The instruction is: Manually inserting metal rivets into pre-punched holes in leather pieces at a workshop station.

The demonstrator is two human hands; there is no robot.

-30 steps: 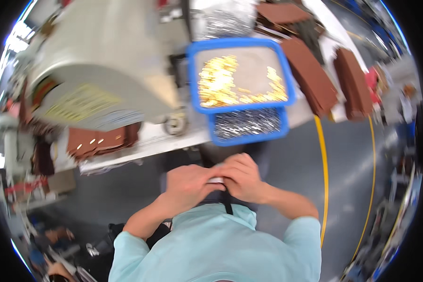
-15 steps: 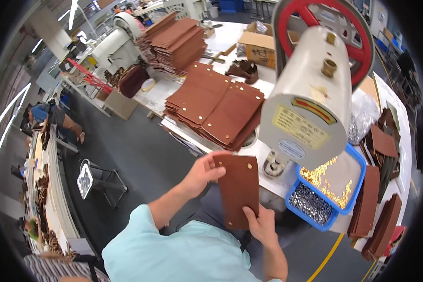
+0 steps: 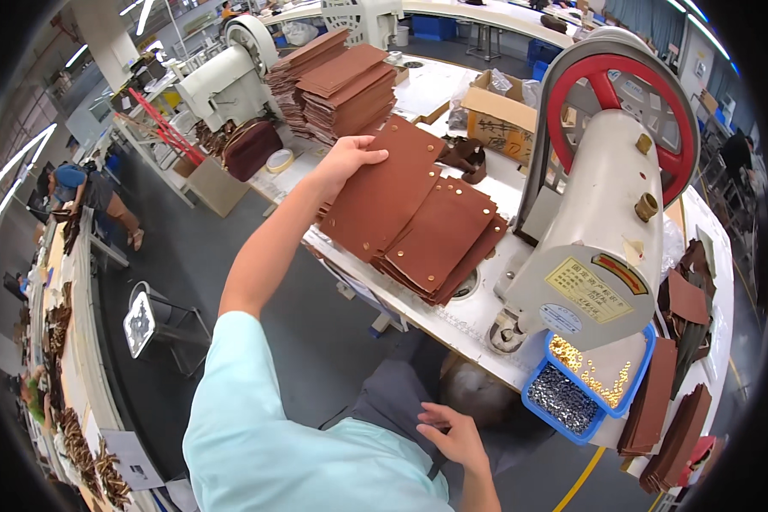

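My left hand (image 3: 347, 160) reaches out over the white worktable (image 3: 418, 294) and pinches the far corner of a brown leather panel (image 3: 380, 194) with small metal rivets. That panel lies on top of a fanned pile of similar brown panels (image 3: 444, 235). My right hand (image 3: 454, 435) hangs low near my lap with its fingers apart and nothing in it. A grey riveting press (image 3: 593, 247) with a red handwheel (image 3: 614, 111) stands just right of the pile.
A blue tray (image 3: 593, 384) of gold and silver rivets sits at the press's base. More brown panels (image 3: 666, 410) lie at the right, tall leather stacks (image 3: 337, 85) and a cardboard box (image 3: 499, 115) at the back. A person (image 3: 85, 192) bends over at far left beside another bench.
My view swung from the rivet tray to the table. Both hands held a riveted brown panel; now the left hand has set it on the pile and the right hand has dropped away.
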